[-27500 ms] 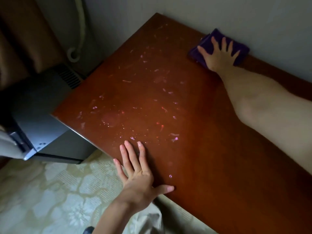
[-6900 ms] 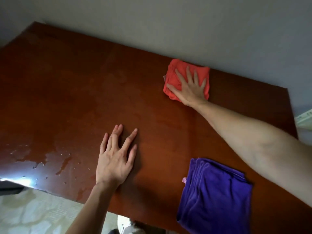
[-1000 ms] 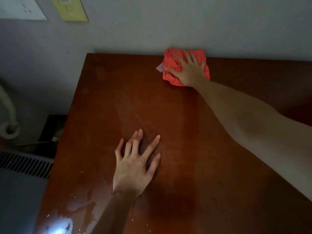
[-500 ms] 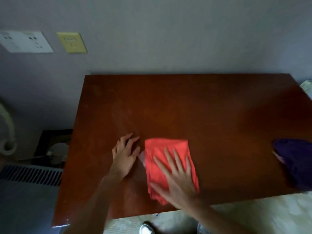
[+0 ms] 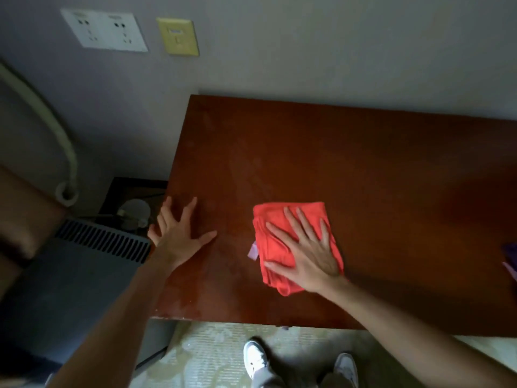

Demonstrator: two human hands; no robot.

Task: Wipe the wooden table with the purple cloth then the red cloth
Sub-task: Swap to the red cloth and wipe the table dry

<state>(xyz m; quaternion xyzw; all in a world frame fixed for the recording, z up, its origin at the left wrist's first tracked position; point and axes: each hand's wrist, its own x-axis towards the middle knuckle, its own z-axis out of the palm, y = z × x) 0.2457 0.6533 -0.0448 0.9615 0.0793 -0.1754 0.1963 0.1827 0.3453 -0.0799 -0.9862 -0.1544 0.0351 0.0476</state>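
The wooden table (image 5: 349, 152) is dark reddish brown and stands against a grey wall. A folded red cloth (image 5: 275, 233) lies on its near middle part. My right hand (image 5: 307, 253) presses flat on the red cloth, fingers spread. My left hand (image 5: 179, 233) rests flat on the table's left edge, fingers apart, holding nothing. Only a sliver of the purple cloth (image 5: 510, 259) shows at the right border of the view.
A grey appliance with a vent grille (image 5: 103, 242) stands left of the table. A pale hose (image 5: 64, 152) hangs on the wall, with wall sockets (image 5: 103, 30) above. My shoes (image 5: 256, 358) stand on patterned floor below the near edge.
Between one second and half a second ago my right hand drew the red cloth from the far wall edge to the near middle. My left hand slid left to the table's edge.
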